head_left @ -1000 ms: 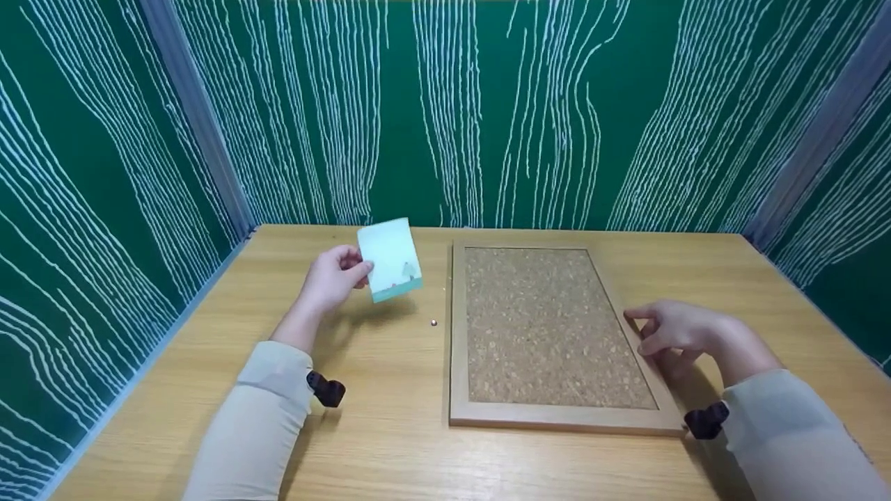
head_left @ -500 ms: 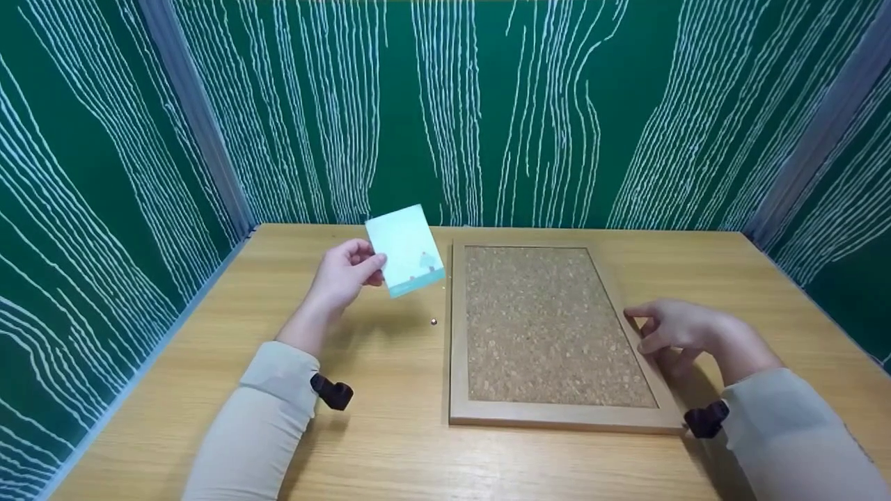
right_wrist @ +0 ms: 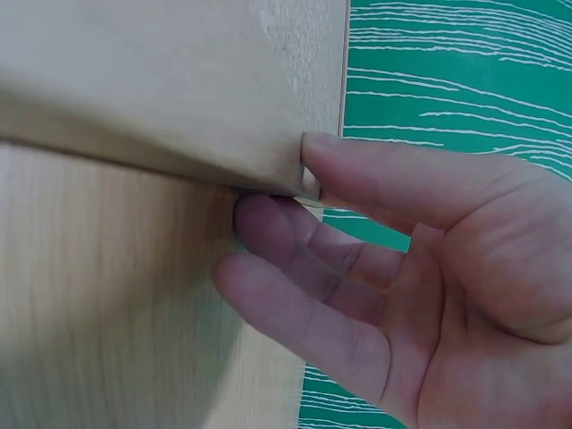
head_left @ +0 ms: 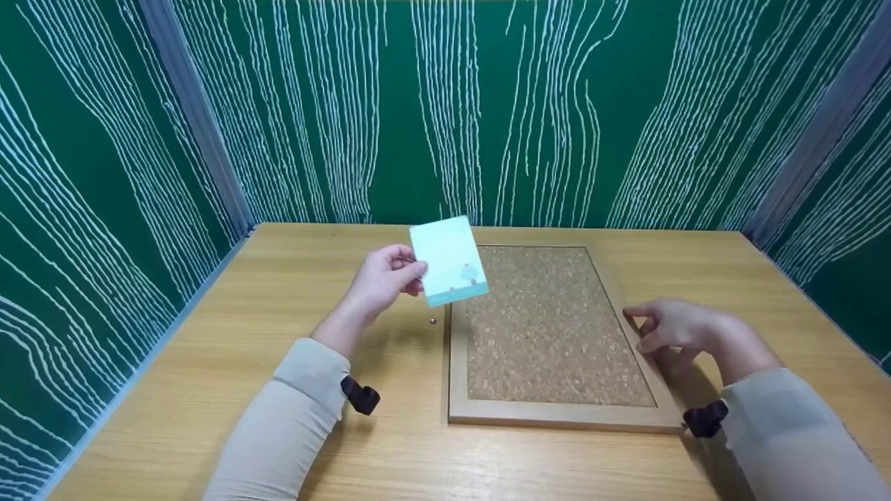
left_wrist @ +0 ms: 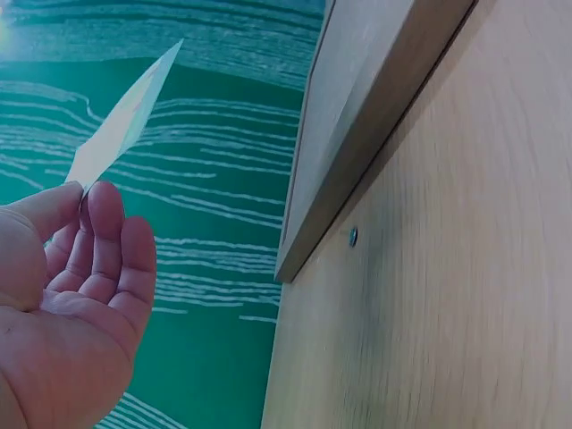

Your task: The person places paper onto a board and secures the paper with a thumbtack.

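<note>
Under the left fingers (head_left: 412,271) and right fingers (head_left: 644,309) lies a yellowish-brown wood-grain bench (head_left: 397,459). Beyond both rises a dark green back wall (head_left: 543,118) with wavy white lines. Left of the left fingers stand a straight grey post (head_left: 200,118) and matching left wall (head_left: 83,195); right of the right fingers, a second post (head_left: 809,142) and right wall (head_left: 849,223).

The left fingers (left_wrist: 107,214) pinch a pale card (left_wrist: 125,116) while a small stud (left_wrist: 353,238) lies near the wooden frame (left_wrist: 357,116)
</note>
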A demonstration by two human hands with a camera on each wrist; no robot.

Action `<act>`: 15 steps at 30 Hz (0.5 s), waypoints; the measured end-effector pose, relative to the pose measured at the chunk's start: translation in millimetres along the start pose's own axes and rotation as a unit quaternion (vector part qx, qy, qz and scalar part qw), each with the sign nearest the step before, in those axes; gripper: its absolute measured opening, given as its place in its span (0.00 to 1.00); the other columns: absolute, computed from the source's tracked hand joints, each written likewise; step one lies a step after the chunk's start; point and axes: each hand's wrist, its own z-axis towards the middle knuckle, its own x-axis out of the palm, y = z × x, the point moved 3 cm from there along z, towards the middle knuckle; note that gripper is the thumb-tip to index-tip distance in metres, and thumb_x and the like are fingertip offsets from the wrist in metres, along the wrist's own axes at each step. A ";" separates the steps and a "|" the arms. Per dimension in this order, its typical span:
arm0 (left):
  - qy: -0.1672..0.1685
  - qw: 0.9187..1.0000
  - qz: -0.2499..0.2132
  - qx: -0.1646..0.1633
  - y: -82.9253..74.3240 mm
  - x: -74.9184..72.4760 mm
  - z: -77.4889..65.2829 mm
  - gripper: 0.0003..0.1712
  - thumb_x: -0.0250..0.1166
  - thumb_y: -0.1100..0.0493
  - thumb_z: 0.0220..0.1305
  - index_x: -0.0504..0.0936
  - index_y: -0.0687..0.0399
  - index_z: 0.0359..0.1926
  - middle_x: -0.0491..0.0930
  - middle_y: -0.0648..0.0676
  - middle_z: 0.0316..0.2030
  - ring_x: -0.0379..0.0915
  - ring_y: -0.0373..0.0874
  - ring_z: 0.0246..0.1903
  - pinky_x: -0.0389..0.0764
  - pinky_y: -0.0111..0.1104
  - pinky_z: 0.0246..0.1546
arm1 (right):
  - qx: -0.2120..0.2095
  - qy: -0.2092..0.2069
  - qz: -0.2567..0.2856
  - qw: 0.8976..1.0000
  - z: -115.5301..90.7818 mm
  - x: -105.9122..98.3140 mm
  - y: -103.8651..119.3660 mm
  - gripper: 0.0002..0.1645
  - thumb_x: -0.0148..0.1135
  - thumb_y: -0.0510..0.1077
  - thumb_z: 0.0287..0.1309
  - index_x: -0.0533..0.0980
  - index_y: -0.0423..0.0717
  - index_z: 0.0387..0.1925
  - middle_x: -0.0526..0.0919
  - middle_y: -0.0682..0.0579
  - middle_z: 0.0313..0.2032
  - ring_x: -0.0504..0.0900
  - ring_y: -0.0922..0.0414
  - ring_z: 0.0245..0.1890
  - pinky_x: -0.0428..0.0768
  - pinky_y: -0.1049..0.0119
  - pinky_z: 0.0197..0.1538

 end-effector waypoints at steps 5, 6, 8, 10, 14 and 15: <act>0.027 1.000 0.004 0.003 0.0 21.6 3.3 0.10 0.66 0.58 0.72 0.80 0.59 0.48 0.85 0.58 0.36 0.82 0.50 0.33 0.84 0.38 0.41 | -0.004 0.006 0.007 1.000 0.0 -0.1 -0.4 0.50 0.65 0.34 0.63 0.48 0.32 0.77 0.71 0.27 0.56 0.78 0.38 0.51 0.85 0.43 0.36; 0.034 0.999 0.003 0.004 0.2 26.0 3.7 0.10 0.66 0.59 0.72 0.80 0.60 0.48 0.85 0.59 0.35 0.82 0.49 0.32 0.84 0.38 0.40 | -0.005 0.007 0.009 1.000 -0.1 -0.1 -0.3 0.50 0.65 0.34 0.63 0.48 0.32 0.77 0.71 0.27 0.56 0.78 0.38 0.52 0.85 0.43 0.36; 0.047 0.999 0.003 0.004 1.0 34.6 4.4 0.09 0.66 0.60 0.71 0.80 0.61 0.47 0.85 0.59 0.33 0.81 0.48 0.30 0.84 0.37 0.38 | -0.008 0.009 0.012 1.000 -0.1 -0.2 -0.4 0.50 0.65 0.34 0.63 0.48 0.33 0.77 0.72 0.28 0.56 0.78 0.38 0.52 0.85 0.42 0.36; 0.058 0.998 0.008 0.001 1.6 42.6 4.4 0.09 0.67 0.61 0.71 0.80 0.62 0.46 0.84 0.59 0.31 0.81 0.47 0.29 0.84 0.36 0.36 | -0.012 0.011 0.013 1.000 -0.1 -0.1 -0.4 0.50 0.65 0.34 0.63 0.47 0.32 0.77 0.72 0.27 0.56 0.79 0.38 0.52 0.85 0.43 0.36; 0.072 0.996 0.045 -0.016 3.8 55.9 2.9 0.09 0.68 0.58 0.69 0.80 0.57 0.45 0.85 0.57 0.30 0.81 0.46 0.28 0.80 0.34 0.29 | -0.013 0.011 0.008 1.000 0.4 0.5 -0.5 0.49 0.64 0.33 0.64 0.48 0.32 0.77 0.73 0.27 0.57 0.80 0.40 0.50 0.86 0.44 0.35; 0.075 0.996 0.053 -0.020 4.3 58.9 2.3 0.09 0.68 0.58 0.69 0.80 0.57 0.45 0.85 0.56 0.30 0.81 0.47 0.28 0.80 0.35 0.29 | -0.013 0.011 0.007 1.000 0.6 0.9 -0.8 0.49 0.64 0.33 0.64 0.48 0.32 0.77 0.73 0.27 0.56 0.80 0.40 0.50 0.86 0.45 0.35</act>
